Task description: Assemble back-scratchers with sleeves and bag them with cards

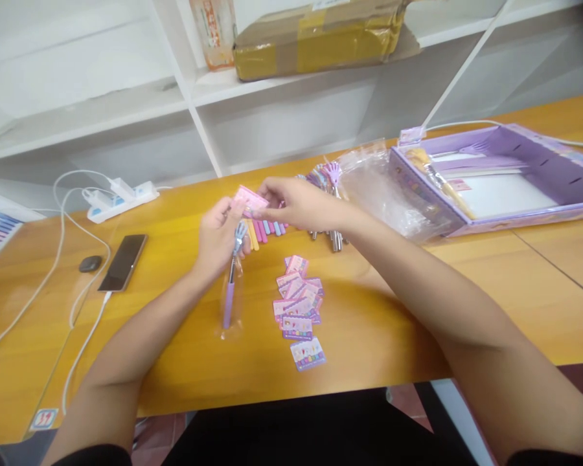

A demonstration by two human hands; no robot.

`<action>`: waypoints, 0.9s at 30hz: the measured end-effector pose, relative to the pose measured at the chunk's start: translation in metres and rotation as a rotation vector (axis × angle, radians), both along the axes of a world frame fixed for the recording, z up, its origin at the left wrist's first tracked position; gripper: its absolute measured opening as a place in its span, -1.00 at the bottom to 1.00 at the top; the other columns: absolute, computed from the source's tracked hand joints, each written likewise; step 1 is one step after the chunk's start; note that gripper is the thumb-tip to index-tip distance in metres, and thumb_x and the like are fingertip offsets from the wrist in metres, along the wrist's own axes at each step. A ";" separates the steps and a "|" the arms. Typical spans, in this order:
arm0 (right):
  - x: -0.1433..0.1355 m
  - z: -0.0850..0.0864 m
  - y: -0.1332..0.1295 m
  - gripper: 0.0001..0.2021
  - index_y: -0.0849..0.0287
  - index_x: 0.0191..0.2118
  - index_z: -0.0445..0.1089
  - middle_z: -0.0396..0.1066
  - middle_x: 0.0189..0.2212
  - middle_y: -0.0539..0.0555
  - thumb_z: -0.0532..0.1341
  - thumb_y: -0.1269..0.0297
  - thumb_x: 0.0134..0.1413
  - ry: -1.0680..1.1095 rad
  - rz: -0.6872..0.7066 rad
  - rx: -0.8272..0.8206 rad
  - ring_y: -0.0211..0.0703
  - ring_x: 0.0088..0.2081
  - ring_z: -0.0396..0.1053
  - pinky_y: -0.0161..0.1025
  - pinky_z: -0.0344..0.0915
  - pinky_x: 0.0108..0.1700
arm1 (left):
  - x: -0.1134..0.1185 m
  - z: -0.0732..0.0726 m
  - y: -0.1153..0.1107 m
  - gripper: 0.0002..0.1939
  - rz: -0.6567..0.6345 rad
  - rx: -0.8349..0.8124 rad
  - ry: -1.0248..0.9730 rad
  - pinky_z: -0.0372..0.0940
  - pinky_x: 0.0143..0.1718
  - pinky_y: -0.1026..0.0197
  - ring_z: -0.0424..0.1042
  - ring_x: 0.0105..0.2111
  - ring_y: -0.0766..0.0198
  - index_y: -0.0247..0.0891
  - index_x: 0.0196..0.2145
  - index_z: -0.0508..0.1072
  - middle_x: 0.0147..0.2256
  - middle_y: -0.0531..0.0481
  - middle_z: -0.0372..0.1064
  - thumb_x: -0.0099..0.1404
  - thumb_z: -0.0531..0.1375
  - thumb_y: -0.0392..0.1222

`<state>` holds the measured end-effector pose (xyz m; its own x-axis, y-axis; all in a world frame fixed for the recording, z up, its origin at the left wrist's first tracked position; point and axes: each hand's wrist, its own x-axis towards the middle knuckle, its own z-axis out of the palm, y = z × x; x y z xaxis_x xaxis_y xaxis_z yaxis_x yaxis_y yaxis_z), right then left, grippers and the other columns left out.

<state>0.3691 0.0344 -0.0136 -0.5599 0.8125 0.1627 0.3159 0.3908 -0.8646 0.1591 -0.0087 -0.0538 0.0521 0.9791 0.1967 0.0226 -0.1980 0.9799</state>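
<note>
My left hand (216, 236) is closed round the top of a clear bag. In it a back scratcher (228, 301) with a blue hand-shaped head, metal rod and purple handle hangs down. My right hand (296, 204) pinches a small pink card (250, 200) at its right side, and the left fingertips touch its other side. Whether the card joins the bag is hidden by the fingers. Below the hands lies a loose pile of pink and purple printed cards (297, 327). Behind them are more back scratchers (337, 239), their coloured handles (260, 233) partly covered by my right hand.
Clear plastic bags (383, 194) lie beside a purple display box (510, 220) at right, which holds a bagged scratcher. At left are a phone (123, 262), a dark mouse-like object (90, 263), cables and a power strip (126, 200). A taped carton (320, 42) stands on the shelf.
</note>
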 end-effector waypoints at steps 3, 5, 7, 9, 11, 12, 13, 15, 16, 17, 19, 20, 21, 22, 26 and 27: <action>-0.006 -0.006 -0.001 -0.64 0.16 -0.22 0.44 0.58 -0.32 0.09 0.47 -0.03 0.29 -0.107 0.167 -0.171 -0.22 -0.40 0.46 -0.29 0.31 -0.46 | -0.003 0.005 0.004 -0.61 0.142 0.096 -0.048 0.10 -0.75 0.30 0.35 -0.71 0.36 -0.15 -0.24 0.44 -0.47 0.08 0.55 0.52 0.30 0.22; -0.015 -0.014 -0.005 -0.61 0.18 -0.18 0.49 0.60 -0.25 0.11 0.44 -0.09 0.31 -0.143 0.342 -0.279 -0.22 -0.38 0.49 -0.29 0.34 -0.45 | -0.004 0.009 0.006 -0.61 0.210 0.143 -0.083 0.19 -0.69 0.30 0.45 -0.62 0.36 -0.15 -0.23 0.43 -0.29 0.00 0.66 0.52 0.29 0.22; -0.028 -0.023 -0.011 -0.61 0.19 -0.12 0.51 0.60 -0.21 0.10 0.45 -0.08 0.29 -0.118 0.436 -0.328 -0.22 -0.36 0.50 -0.29 0.37 -0.43 | -0.004 0.012 0.006 -0.60 0.262 0.160 -0.111 0.22 -0.66 0.30 0.52 -0.53 0.33 -0.15 -0.23 0.41 -0.18 -0.04 0.69 0.51 0.30 0.23; -0.043 -0.034 -0.018 -0.65 0.19 -0.14 0.50 0.60 -0.24 0.07 0.47 -0.01 0.29 -0.072 0.435 -0.323 -0.23 -0.36 0.50 -0.29 0.37 -0.40 | -0.004 0.013 0.006 -0.60 0.292 0.160 -0.132 0.22 -0.65 0.31 0.54 -0.50 0.32 -0.15 -0.24 0.39 -0.14 -0.06 0.69 0.50 0.30 0.23; -0.055 -0.042 -0.023 -0.71 0.19 -0.22 0.49 0.59 -0.31 0.04 0.47 0.08 0.28 -0.035 0.397 -0.289 -0.22 -0.36 0.49 -0.29 0.36 -0.35 | -0.002 0.013 0.006 -0.59 0.296 0.157 -0.158 0.28 -0.61 0.30 0.57 -0.45 0.30 -0.15 -0.23 0.37 -0.12 -0.08 0.68 0.49 0.31 0.23; -0.058 -0.044 -0.024 -0.74 0.19 -0.25 0.49 0.58 -0.33 0.03 0.47 0.12 0.28 -0.025 0.378 -0.262 -0.22 -0.35 0.49 -0.28 0.35 -0.31 | -0.002 0.013 0.007 -0.59 0.288 0.148 -0.180 0.33 -0.58 0.29 0.59 -0.42 0.27 -0.15 -0.22 0.37 -0.10 -0.09 0.67 0.49 0.30 0.25; -0.060 -0.044 -0.024 -0.78 0.19 -0.28 0.49 0.57 -0.34 0.02 0.46 0.19 0.28 -0.018 0.359 -0.230 -0.22 -0.33 0.48 -0.28 0.35 -0.28 | -0.001 0.013 0.008 -0.57 0.269 0.130 -0.206 0.38 -0.54 0.26 0.62 -0.38 0.23 -0.14 -0.20 0.38 -0.08 -0.11 0.66 0.49 0.28 0.28; -0.056 -0.039 -0.021 -0.86 0.20 -0.31 0.50 0.55 -0.36 0.00 0.42 0.34 0.27 -0.006 0.318 -0.171 -0.24 -0.32 0.45 -0.28 0.33 -0.23 | -0.001 0.012 0.012 -0.53 0.213 0.075 -0.262 0.46 -0.47 0.19 0.65 -0.29 0.12 -0.13 -0.16 0.38 -0.06 -0.15 0.64 0.50 0.20 0.36; -0.051 -0.034 -0.018 -0.89 0.20 -0.31 0.50 0.53 -0.36 -0.01 0.39 0.39 0.28 0.003 0.304 -0.155 -0.25 -0.33 0.43 -0.28 0.32 -0.23 | -0.002 0.010 0.015 -0.50 0.185 0.048 -0.284 0.49 -0.44 0.16 0.66 -0.25 0.08 -0.13 -0.14 0.39 -0.05 -0.16 0.63 0.50 0.17 0.39; -0.043 -0.028 -0.015 -0.90 0.20 -0.31 0.50 0.51 -0.38 -0.02 0.36 0.42 0.29 0.020 0.292 -0.153 -0.27 -0.34 0.40 -0.29 0.31 -0.25 | -0.002 0.008 0.018 -0.49 0.163 0.028 -0.301 0.50 -0.40 0.14 0.66 -0.22 0.06 -0.13 -0.13 0.40 -0.05 -0.18 0.62 0.51 0.14 0.41; -0.023 -0.012 -0.008 -0.91 0.20 -0.27 0.52 0.47 -0.41 -0.04 0.34 0.37 0.32 0.063 0.261 -0.169 -0.29 -0.37 0.35 -0.31 0.28 -0.31 | -0.004 0.000 0.023 -0.51 0.149 0.013 -0.326 0.53 -0.33 0.13 0.65 -0.19 0.07 -0.15 -0.12 0.41 -0.06 -0.19 0.61 0.52 0.13 0.36; -0.010 -0.003 -0.004 -0.89 0.19 -0.25 0.53 0.47 -0.41 -0.04 0.36 0.31 0.34 0.086 0.229 -0.171 -0.29 -0.38 0.34 -0.32 0.27 -0.35 | -0.006 -0.004 0.026 -0.54 0.149 0.013 -0.334 0.54 -0.29 0.12 0.64 -0.19 0.09 -0.15 -0.12 0.42 -0.07 -0.19 0.60 0.52 0.15 0.33; 0.004 0.006 0.000 -0.86 0.19 -0.24 0.55 0.49 -0.40 -0.03 0.39 0.24 0.33 0.112 0.176 -0.160 -0.29 -0.38 0.34 -0.33 0.25 -0.38 | -0.008 -0.008 0.029 -0.56 0.151 0.016 -0.334 0.55 -0.26 0.11 0.63 -0.21 0.11 -0.16 -0.12 0.42 -0.09 -0.18 0.60 0.51 0.16 0.30; 0.019 0.015 0.004 -0.84 0.18 -0.24 0.57 0.51 -0.39 -0.01 0.43 0.20 0.31 0.139 0.102 -0.137 -0.29 -0.38 0.34 -0.34 0.23 -0.41 | -0.010 -0.013 0.032 -0.58 0.157 0.024 -0.328 0.55 -0.25 0.10 0.62 -0.23 0.12 -0.15 -0.12 0.42 -0.11 -0.17 0.60 0.50 0.18 0.28; 0.086 0.052 0.017 -0.90 0.21 -0.27 0.64 0.61 -0.31 0.05 0.44 0.33 0.32 0.224 -0.303 0.001 -0.40 -0.37 0.36 -0.33 0.18 -0.37 | -0.030 -0.025 0.050 -0.69 0.262 0.095 -0.299 0.46 -0.36 0.16 0.53 -0.35 0.17 -0.13 -0.16 0.40 -0.26 -0.07 0.54 0.50 0.21 0.17; 0.103 0.060 0.019 -0.89 0.23 -0.28 0.66 0.63 -0.29 0.06 0.41 0.40 0.33 0.220 -0.412 0.038 -0.47 -0.38 0.35 -0.28 0.16 -0.34 | -0.037 -0.028 0.057 -0.73 0.308 0.114 -0.300 0.42 -0.40 0.19 0.51 -0.38 0.19 -0.13 -0.17 0.40 -0.30 -0.04 0.52 0.51 0.20 0.12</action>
